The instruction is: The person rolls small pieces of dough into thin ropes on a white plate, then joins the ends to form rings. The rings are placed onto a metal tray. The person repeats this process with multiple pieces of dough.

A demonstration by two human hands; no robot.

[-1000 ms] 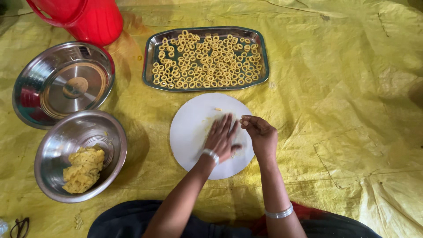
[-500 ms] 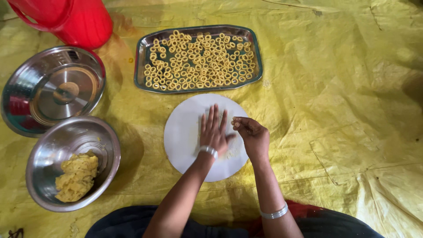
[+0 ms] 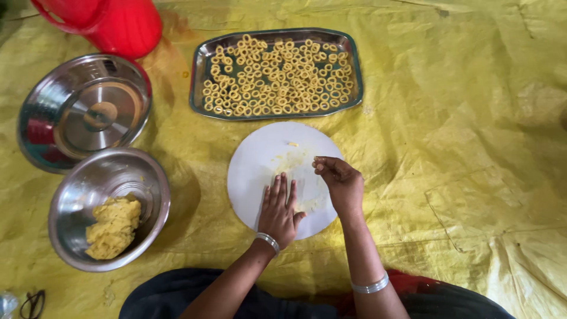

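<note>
A round white board [image 3: 254, 171] lies on the yellow sheet in front of me, smeared with yellow dough. My left hand [image 3: 279, 208] presses flat on the board's near part, fingers stretched out and pointing away. My right hand [image 3: 339, 182] hovers just to its right, fingers curled together at the tips; whether they pinch a bit of dough I cannot tell. A steel tray [image 3: 353, 71] beyond the board holds several small yellow dough rings [image 3: 274, 74]. At the left, a steel bowl [image 3: 112, 171] contains a lump of yellow dough [image 3: 113, 227].
A steel lid or plate [image 3: 82, 109] lies upside down at the far left. A red plastic jug [image 3: 112, 23] stands at the top left corner. The yellow sheet [image 3: 460, 147] covers the whole floor, wrinkled at the right. My dark-clothed lap [image 3: 177, 295] is at the bottom.
My left hand has slid back toward me across the board, staying flat. My right hand has stayed beside it with curled fingers. The view has shifted slightly.
</note>
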